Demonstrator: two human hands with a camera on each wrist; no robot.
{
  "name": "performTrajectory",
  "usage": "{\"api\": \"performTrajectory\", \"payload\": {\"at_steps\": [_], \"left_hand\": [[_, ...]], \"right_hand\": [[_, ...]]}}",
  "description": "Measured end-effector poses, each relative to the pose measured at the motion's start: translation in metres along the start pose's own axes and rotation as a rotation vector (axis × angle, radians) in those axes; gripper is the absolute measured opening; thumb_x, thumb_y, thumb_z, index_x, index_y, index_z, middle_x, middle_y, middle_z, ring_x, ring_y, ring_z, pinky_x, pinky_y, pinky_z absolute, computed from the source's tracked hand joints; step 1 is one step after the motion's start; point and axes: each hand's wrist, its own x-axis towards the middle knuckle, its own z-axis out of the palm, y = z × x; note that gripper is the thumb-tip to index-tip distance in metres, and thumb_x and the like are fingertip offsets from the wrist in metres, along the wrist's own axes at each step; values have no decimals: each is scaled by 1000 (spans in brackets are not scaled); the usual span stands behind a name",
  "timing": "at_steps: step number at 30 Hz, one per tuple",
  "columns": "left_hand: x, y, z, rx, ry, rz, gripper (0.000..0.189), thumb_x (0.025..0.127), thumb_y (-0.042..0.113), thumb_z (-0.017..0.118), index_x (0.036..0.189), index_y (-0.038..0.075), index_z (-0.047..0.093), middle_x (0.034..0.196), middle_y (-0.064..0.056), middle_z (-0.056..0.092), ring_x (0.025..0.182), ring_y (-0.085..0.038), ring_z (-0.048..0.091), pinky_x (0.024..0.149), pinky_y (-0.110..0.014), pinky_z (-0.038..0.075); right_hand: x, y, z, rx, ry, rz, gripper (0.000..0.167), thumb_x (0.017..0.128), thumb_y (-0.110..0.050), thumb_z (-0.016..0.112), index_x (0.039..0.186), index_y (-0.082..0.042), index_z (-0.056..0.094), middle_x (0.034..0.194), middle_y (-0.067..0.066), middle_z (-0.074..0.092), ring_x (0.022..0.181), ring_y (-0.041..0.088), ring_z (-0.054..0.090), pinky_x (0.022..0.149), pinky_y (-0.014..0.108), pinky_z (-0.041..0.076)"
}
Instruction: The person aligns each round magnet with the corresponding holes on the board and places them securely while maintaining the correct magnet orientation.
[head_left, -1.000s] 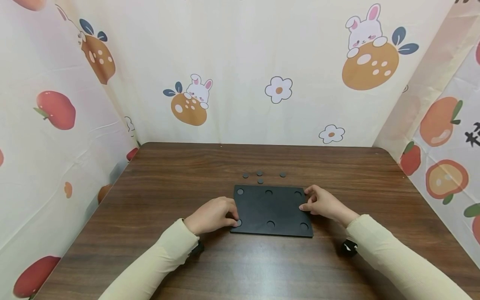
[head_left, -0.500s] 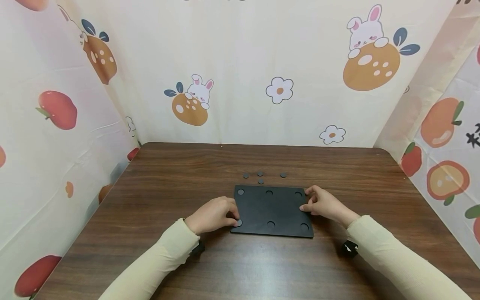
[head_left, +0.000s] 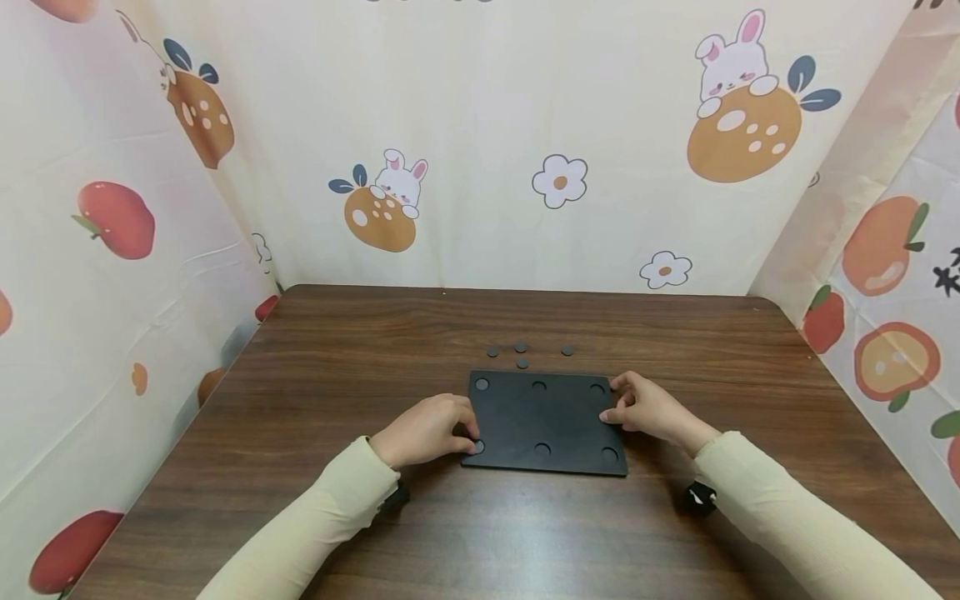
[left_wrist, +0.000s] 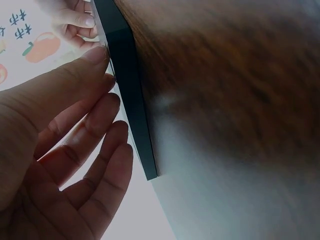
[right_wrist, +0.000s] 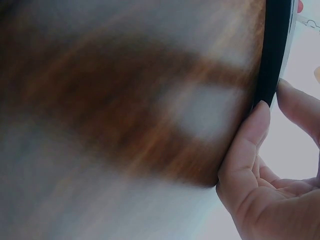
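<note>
A black rectangular board [head_left: 542, 417] with round recesses along its front and back lies on the table. One small dark disc [head_left: 482, 384] sits in the back-left recess. At the front-left recess is another disc [head_left: 480, 447], its left side partly covered by my left hand [head_left: 431, 429], whose thumb and forefinger pinch at its rim. The left wrist view shows those fingertips [left_wrist: 97, 54] right at the board's top face, the other fingers loosely bent beside it. My right hand [head_left: 647, 408] grips the board's right edge between thumb and forefinger, as the right wrist view [right_wrist: 265, 120] shows.
Behind the board, several loose dark discs [head_left: 522, 364] lie on the brown wood-grain table [head_left: 375, 333]. A patterned curtain [head_left: 480, 208] hangs along the table's back and both sides.
Both hands, the board and the discs keep their places; only a very slight shift of the whole head view shows.
</note>
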Motion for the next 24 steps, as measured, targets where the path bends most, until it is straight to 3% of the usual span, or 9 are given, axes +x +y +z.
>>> {"api": "performTrajectory", "payload": {"at_steps": [10, 24], "left_hand": [[1, 0, 0, -15, -4, -10, 7, 84, 24, 78, 87, 18, 76, 88, 8, 64, 82, -7, 59, 75, -22, 51], [9, -8, -4, -192, 26, -98, 17, 87, 25, 75, 102, 16, 73, 100, 8, 65, 87, -6, 60, 76, -24, 52]], "right_hand": [[-2, 0, 0, 5, -2, -5, 64, 88, -20, 74, 136, 3, 39, 84, 7, 52, 75, 18, 56, 79, 36, 57], [-4, -2, 1, -3, -2, -8, 66, 89, -20, 74, 138, 3, 37, 84, 8, 53, 74, 19, 56, 78, 36, 57]]}}
